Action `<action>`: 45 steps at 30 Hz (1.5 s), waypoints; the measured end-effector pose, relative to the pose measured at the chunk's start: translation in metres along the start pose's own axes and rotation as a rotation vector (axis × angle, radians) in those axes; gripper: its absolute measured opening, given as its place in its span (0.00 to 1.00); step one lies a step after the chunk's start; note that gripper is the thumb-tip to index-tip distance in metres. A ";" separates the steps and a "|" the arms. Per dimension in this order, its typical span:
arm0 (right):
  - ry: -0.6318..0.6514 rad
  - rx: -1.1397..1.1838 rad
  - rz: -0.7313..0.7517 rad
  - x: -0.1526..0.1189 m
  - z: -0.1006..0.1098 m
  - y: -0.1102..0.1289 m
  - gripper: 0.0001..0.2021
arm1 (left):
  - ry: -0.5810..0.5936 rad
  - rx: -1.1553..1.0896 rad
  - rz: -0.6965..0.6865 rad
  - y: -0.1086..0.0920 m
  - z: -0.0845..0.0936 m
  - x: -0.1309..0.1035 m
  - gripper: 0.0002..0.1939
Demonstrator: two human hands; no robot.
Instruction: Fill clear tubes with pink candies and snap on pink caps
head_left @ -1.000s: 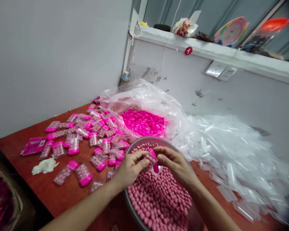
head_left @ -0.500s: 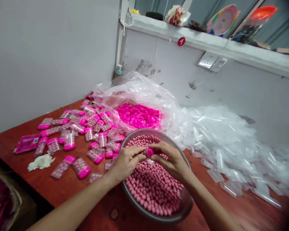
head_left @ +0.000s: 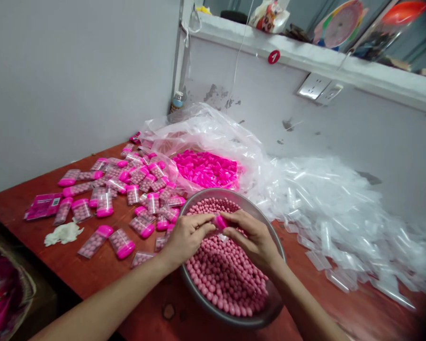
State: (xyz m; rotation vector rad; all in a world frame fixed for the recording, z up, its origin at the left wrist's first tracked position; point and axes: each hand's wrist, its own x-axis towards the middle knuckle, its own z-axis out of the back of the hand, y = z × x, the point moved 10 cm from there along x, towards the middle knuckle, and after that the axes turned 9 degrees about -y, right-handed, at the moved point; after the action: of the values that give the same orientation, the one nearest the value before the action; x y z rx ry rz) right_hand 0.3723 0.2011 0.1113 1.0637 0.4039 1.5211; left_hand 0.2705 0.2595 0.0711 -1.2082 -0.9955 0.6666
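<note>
Over a metal bowl (head_left: pixel 230 323) of pink beads (head_left: pixel 227 284), my two hands meet at one small piece. My left hand (head_left: pixel 189 237) is closed, thumb and fingertips pinching a clear plastic container, mostly covered by the fingers. My right hand (head_left: pixel 252 237) pinches the bright pink cap (head_left: pixel 220 222) at the container's end. Whether the cap is fully seated I cannot tell. Left of the bowl lie many bead-filled containers with pink caps (head_left: pixel 121 244). Behind it, an open plastic bag (head_left: pixel 213 123) holds loose pink caps (head_left: pixel 208 168).
A heap of clear empty containers (head_left: pixel 326 213) spreads over the right of the red table (head_left: pixel 152 303). A pink packet (head_left: pixel 42 206) and a crumpled white scrap (head_left: pixel 63 234) lie at left. A basket (head_left: pixel 28 284) stands beside the table, below a shelf (head_left: pixel 305 59) and sockets (head_left: pixel 312 86).
The camera view has shifted slightly, moving the background a little rightward. Both hands stay pinched on the capped container over the bowl, with hardly any movement.
</note>
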 end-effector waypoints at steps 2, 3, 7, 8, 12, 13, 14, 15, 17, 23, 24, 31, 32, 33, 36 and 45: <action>-0.027 0.303 -0.227 -0.004 0.002 -0.021 0.17 | -0.018 -0.153 0.097 0.009 0.001 0.004 0.15; -0.040 0.450 -0.321 -0.008 0.002 -0.031 0.18 | -0.021 -0.218 0.138 0.013 0.001 0.005 0.16; -0.138 0.680 -0.488 -0.018 0.005 -0.058 0.12 | 0.010 -0.219 0.141 0.013 -0.002 0.005 0.15; -0.148 0.673 -0.500 -0.017 0.006 -0.061 0.10 | 0.017 -0.182 0.107 0.010 -0.003 0.003 0.14; -0.002 0.678 -0.581 -0.011 -0.010 -0.056 0.12 | 0.041 -0.085 0.003 -0.002 -0.005 -0.002 0.13; 0.052 0.693 -0.616 -0.010 -0.016 -0.054 0.13 | 0.050 -0.079 -0.006 -0.003 -0.006 -0.003 0.13; 0.101 0.707 -0.654 -0.010 -0.022 -0.051 0.13 | 0.057 -0.075 -0.012 -0.004 -0.007 -0.003 0.14; 0.136 0.719 -0.692 -0.011 -0.027 -0.049 0.13 | 0.059 -0.071 -0.017 -0.005 -0.007 -0.004 0.14; 0.157 0.738 -0.754 -0.011 -0.033 -0.048 0.12 | 0.058 -0.053 -0.028 -0.005 -0.006 -0.004 0.13; 0.082 0.755 -0.800 -0.007 -0.041 -0.051 0.06 | 0.043 0.051 -0.053 -0.004 -0.003 -0.006 0.10; 0.084 0.774 -0.809 -0.008 -0.043 -0.051 0.06 | 0.041 0.061 -0.055 -0.004 -0.003 -0.007 0.10; 0.083 0.815 -0.855 -0.016 -0.046 -0.055 0.11 | 0.100 0.021 -0.046 -0.004 -0.006 -0.008 0.12; 0.077 0.797 -0.845 -0.015 -0.045 -0.054 0.10 | 0.098 0.013 -0.044 -0.005 -0.005 -0.008 0.12; 0.074 0.779 -0.831 -0.014 -0.045 -0.053 0.10 | 0.092 0.007 -0.043 -0.005 -0.005 -0.008 0.13; 0.085 0.712 -0.755 -0.007 -0.042 -0.046 0.09 | 0.056 -0.016 -0.043 -0.007 -0.004 -0.007 0.14; 0.117 -0.119 -0.276 0.016 0.013 -0.055 0.14 | -0.360 0.006 0.011 0.011 0.074 0.029 0.20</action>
State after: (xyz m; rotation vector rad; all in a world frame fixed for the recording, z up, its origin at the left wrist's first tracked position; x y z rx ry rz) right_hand 0.4169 0.2269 0.0828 0.7925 0.5129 1.3460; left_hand 0.2178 0.3205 0.0718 -1.1097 -1.2838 0.9165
